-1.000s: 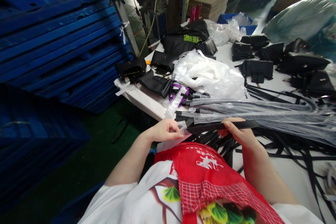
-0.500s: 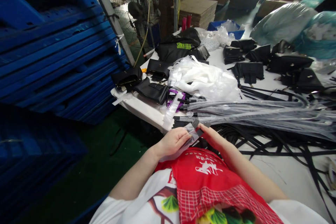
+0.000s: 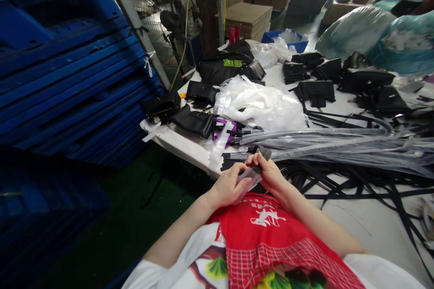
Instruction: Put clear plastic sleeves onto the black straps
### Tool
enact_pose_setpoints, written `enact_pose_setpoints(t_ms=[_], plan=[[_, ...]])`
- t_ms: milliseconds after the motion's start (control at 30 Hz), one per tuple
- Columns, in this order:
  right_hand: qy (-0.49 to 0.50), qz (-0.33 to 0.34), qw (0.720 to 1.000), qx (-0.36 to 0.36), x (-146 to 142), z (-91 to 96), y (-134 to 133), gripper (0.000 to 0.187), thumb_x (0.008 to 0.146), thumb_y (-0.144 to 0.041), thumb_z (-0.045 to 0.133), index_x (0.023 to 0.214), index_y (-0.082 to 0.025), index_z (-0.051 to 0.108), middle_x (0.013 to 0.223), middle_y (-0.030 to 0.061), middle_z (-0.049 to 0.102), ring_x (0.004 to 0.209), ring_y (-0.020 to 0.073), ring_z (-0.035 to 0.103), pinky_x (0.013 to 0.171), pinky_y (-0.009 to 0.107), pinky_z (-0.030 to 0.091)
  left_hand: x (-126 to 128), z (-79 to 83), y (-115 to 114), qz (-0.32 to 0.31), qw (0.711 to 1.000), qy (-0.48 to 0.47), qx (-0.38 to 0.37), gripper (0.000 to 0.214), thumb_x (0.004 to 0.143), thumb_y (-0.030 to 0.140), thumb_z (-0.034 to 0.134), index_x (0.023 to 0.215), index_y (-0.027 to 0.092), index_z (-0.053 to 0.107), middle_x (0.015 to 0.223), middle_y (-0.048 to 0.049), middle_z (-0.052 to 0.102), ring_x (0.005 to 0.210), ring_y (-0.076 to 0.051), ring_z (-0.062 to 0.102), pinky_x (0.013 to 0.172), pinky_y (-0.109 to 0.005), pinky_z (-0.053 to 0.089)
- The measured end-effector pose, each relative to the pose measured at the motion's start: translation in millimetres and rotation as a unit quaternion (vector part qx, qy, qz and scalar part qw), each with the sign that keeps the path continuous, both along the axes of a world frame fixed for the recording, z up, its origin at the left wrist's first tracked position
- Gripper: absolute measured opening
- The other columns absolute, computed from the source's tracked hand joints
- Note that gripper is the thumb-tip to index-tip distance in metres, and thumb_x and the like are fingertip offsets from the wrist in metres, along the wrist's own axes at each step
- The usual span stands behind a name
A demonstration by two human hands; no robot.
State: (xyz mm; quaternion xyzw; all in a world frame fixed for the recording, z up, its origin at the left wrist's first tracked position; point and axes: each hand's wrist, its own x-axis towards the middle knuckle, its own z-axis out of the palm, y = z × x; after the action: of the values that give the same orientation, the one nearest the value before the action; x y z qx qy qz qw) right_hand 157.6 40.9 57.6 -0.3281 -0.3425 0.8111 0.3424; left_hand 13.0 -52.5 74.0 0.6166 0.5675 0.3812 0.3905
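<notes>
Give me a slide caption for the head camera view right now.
Left hand on translucent plastic, right hand on a dark strap, beside a white table bearing black bags.

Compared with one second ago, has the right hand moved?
Yes: the right hand has moved left, from below the right end of the white pile to below its middle.

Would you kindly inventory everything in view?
pallets: several, blue, stacked at left
table: one, white, centre to right
small bags: several, black, on table
lettered bag: one, black, behind heap
heap: one, white, mid-table
film-wrapped straps: many, grey-black, right tabletop
loose straps: many, black, near right tabletop
unclear item: one, purple, near table edge
bin: one, blue, table's far side
cardboard: several stacks, brown, beyond table
fan: one, dark, beyond table
sacks: two, green-tinted, far right
apron: one, red, worn
left hand: one, bare, holding clear film
right hand: one, bare, holding black strap
</notes>
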Motion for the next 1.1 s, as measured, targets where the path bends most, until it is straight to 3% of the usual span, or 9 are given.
enact_pose_setpoints(t_ms=[100, 167, 333, 433, 567, 633, 800, 967, 1100], plan=[[-0.034, -0.015, 0.999, 0.024, 0, -1.9, -2, 0.045, 0.076, -0.058, 0.072, 0.062, -0.019, 0.053, 0.075, 0.0013, 0.059, 0.071, 0.0155, 0.051, 0.068, 0.028, 0.044, 3, -8.6, 2, 0.029, 0.998, -0.029, -0.037, 0.051, 0.081, 0.039, 0.068, 0.120, 0.017, 0.044, 0.118, -0.0126, 0.062, 0.102, -0.025, 0.063, 0.086, -0.036, 0.049], [-0.052, -0.029, 0.997, 0.055, 1, -3.2, -3, 0.045, 0.077, -0.058, 0.070, 0.062, -0.020, 0.053, 0.077, 0.0021, 0.061, 0.074, 0.0162, 0.052, 0.070, 0.028, 0.044, 4, -15.1, 5, 0.018, 0.993, -0.057, -0.099, 0.049, 0.080, 0.046, 0.068, 0.114, 0.016, 0.049, 0.107, -0.0116, 0.066, 0.092, -0.023, 0.065, 0.078, -0.034, 0.051], [-0.108, -0.012, 0.987, 0.119, 5, -6.7, -2, 0.046, 0.081, -0.061, 0.064, 0.063, -0.020, 0.057, 0.086, 0.0044, 0.066, 0.079, 0.0179, 0.055, 0.070, 0.028, 0.044, 4, -25.1, 14, -0.142, 0.916, -0.250, -0.280, 0.049, 0.090, 0.060, 0.047, 0.091, 0.012, 0.057, 0.063, -0.0021, 0.061, 0.047, -0.012, 0.055, 0.048, -0.024, 0.042], [-0.127, -0.009, 0.981, 0.148, 6, -8.1, 0, 0.047, 0.082, -0.064, 0.061, 0.063, -0.020, 0.060, 0.087, 0.0051, 0.067, 0.081, 0.0189, 0.057, 0.073, 0.030, 0.046, 4, -24.7, 17, -0.149, 0.908, -0.295, -0.260, 0.047, 0.087, 0.061, 0.055, 0.088, 0.013, 0.057, 0.053, 0.0038, 0.051, 0.045, -0.011, 0.051, 0.046, -0.021, 0.039], [-0.137, -0.028, 0.975, 0.171, 8, -9.8, 3, 0.045, 0.083, -0.065, 0.059, 0.072, -0.022, 0.069, 0.091, 0.0053, 0.071, 0.093, 0.0214, 0.062, 0.088, 0.034, 0.046, 5, -20.3, 20, -0.136, 0.905, -0.329, -0.233, 0.048, 0.088, 0.062, 0.052, 0.091, 0.014, 0.055, 0.060, 0.0030, 0.051, 0.049, -0.010, 0.050, 0.047, -0.021, 0.038], [-0.153, -0.021, 0.976, 0.151, 8, -10.4, 3, 0.047, 0.085, -0.066, 0.055, 0.082, -0.023, 0.074, 0.097, 0.0053, 0.072, 0.092, 0.0215, 0.064, 0.084, 0.033, 0.049, 6, -18.1, 22, -0.148, 0.904, -0.329, -0.228, 0.048, 0.091, 0.062, 0.048, 0.092, 0.014, 0.055, 0.064, 0.0024, 0.050, 0.053, -0.010, 0.051, 0.050, -0.022, 0.039], [-0.172, 0.037, 0.976, 0.127, 12, -5.2, -2, 0.061, 0.088, -0.072, 0.040, 0.102, -0.024, 0.075, 0.102, 0.0058, 0.074, 0.055, 0.0142, 0.058, 0.054, 0.030, 0.047, 8, -14.1, 28, -0.180, 0.925, -0.280, -0.182, 0.042, 0.097, 0.056, 0.039, 0.093, 0.016, 0.052, 0.070, 0.0020, 0.049, 0.060, -0.010, 0.049, 0.060, -0.024, 0.043], [-0.132, -0.021, 0.979, 0.156, 18, 12.5, 9, 0.048, 0.085, -0.065, 0.055, 0.098, -0.025, 0.076, 0.096, 0.0047, 0.073, 0.084, 0.0196, 0.065, 0.078, 0.031, 0.051, 10, -7.0, 30, -0.157, 0.979, -0.082, -0.100, 0.034, 0.101, 0.043, 0.033, 0.089, 0.017, 0.051, 0.071, -0.0004, 0.054, 0.065, -0.014, 0.052, 0.066, -0.028, 0.042], [-0.131, -0.108, 0.979, 0.115, 23, 21.6, 20, 0.033, 0.082, -0.054, 0.066, 0.087, -0.023, 0.076, 0.073, 0.0020, 0.067, 0.069, 0.0156, 0.060, 0.066, 0.028, 0.049, 13, -3.0, 29, -0.086, 0.992, 0.080, -0.052, 0.023, 0.099, 0.035, 0.039, 0.091, 0.018, 0.052, 0.088, -0.0068, 0.062, 0.078, -0.020, 0.057, 0.071, -0.031, 0.042]])
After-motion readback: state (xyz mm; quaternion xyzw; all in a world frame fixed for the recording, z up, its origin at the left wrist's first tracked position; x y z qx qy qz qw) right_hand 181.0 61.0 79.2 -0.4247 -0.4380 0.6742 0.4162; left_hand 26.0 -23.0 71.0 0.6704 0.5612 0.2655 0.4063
